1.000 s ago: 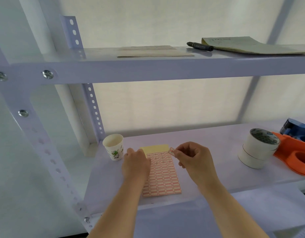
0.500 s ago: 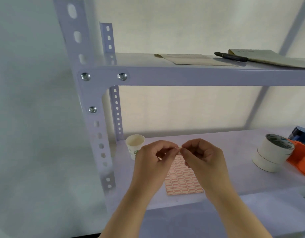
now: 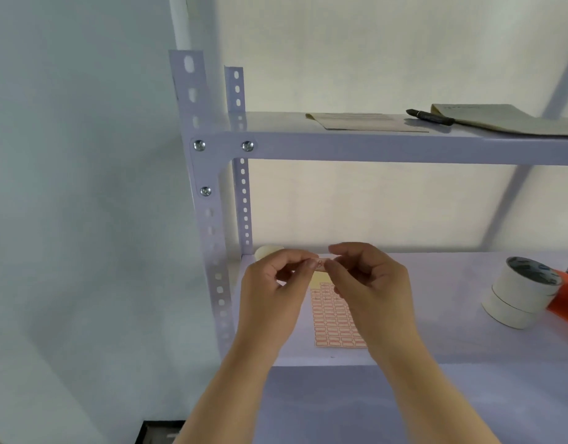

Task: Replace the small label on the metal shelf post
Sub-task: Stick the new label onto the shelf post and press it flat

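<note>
Fingertips (image 3: 308, 267) of both hands are pinched together on one small label (image 3: 321, 263), held up in the air over the lower shelf (image 3: 436, 315). Going left to right: the perforated front post (image 3: 209, 219), then the left hand (image 3: 276, 283), the label, the right hand (image 3: 369, 283) (label sheet (image 3: 333, 322) lying flat underneath), and two stacked tape rolls (image 3: 519, 293) far right.

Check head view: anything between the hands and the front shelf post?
Nothing. In the head view, the hands hold the small label; only bare shelf and air separate them from the front post.
</note>
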Demonstrator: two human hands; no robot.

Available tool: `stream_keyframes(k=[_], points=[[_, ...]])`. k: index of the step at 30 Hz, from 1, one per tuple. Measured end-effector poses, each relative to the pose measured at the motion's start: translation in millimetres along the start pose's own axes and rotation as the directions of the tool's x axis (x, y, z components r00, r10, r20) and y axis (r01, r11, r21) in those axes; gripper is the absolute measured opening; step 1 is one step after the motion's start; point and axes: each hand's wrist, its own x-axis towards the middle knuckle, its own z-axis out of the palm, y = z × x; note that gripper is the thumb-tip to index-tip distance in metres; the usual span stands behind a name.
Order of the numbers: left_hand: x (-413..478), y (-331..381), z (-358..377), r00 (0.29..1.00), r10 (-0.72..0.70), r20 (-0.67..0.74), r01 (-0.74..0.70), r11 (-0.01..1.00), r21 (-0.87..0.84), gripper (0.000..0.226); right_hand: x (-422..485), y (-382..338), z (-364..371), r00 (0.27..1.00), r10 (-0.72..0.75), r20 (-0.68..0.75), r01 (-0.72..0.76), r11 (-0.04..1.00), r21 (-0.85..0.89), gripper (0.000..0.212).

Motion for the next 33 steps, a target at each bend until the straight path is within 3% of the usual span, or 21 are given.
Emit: stream_keyframes(k=[11, 18, 27, 33], points=[[-27, 28, -7, 0.977, -0.018, -0.211, 0.021, 1.000, 0.013, 0.014, -9, -12, -6, 0.994, 0.006, 0.109, -0.019, 0.993, 0.119, 0.009], [-24, 24, -39, 0.968, 0.028, -0.249, -0.020, 0.999, 0.034, 0.007, -19, -25, 28, 0.987, -0.020, 0.161, -0.002, 0.990, 0.139, 0.011], [18, 15, -106, 0.976, 0.057, -0.208, -0.068, 0.997, -0.047, 0.014, -13, -42, 104, 0.993, -0.076, 0.095, 0.067, 0.993, 0.094, 0.014], [44, 5, -131, 0.980, 0.117, -0.161, -0.130, 0.989, -0.071, 0.016, -7, -43, 138, 0.995, -0.098, -0.021, 0.099, 0.994, 0.041, 0.013]])
